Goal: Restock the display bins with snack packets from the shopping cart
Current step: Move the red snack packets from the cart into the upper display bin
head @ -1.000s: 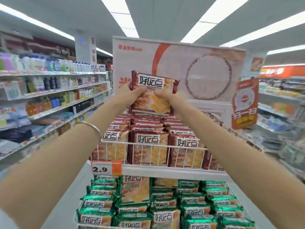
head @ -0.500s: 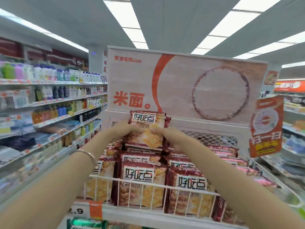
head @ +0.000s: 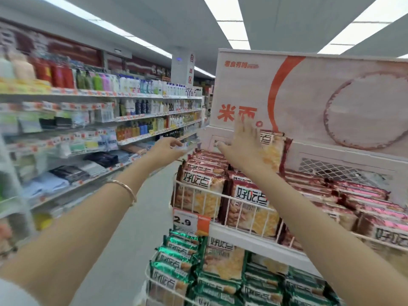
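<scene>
Red snack packet (head: pixel 274 149) stands upright at the back of the top wire bin (head: pixel 198 188). The right hand (head: pixel 244 149) grip is open, fingers (head: pixel 246 129) spread over it. The left hand (head: pixel 166 149) grip is loose and empty beside the bin.

Person, head view.
- Left forearm (head: pixel 88 217): bare; one slim bangle (head: pixel 123 187) at the wrist, gold-toned metal, smooth, plain.
- Right forearm (head: pixel 309 217): bare.
- Left hand (head: pixel 167 149), right hand (head: pixel 242 149): ungloved.
- Sleeve (head: pixel 13 293): edge of pale white fabric at the left upper arm, lower-left corner.
</scene>
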